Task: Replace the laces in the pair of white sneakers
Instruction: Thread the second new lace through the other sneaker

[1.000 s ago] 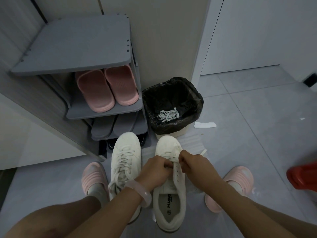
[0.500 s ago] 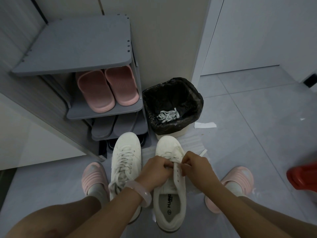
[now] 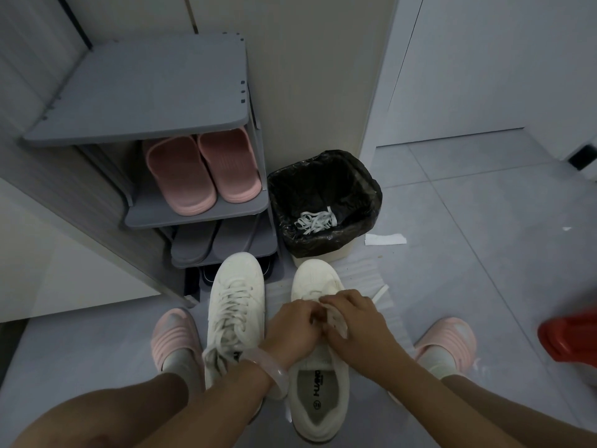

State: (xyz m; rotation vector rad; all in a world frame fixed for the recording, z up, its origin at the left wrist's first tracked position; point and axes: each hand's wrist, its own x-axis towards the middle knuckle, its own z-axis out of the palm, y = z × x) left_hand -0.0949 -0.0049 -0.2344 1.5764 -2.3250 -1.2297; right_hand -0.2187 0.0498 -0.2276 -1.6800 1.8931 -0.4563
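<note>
Mostly hidden, right sneaker lace under left hand, right hand

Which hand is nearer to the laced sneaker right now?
Left. The left hand works on the right sneaker, just beside the laced sneaker; the right hand is over that same shoe, farther away.

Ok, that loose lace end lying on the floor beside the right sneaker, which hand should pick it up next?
Probably the right hand. The loose lace end lies just beyond its knuckles on the right sneaker's outer side. The left hand sits on the inner side and would have to cross over.
</note>
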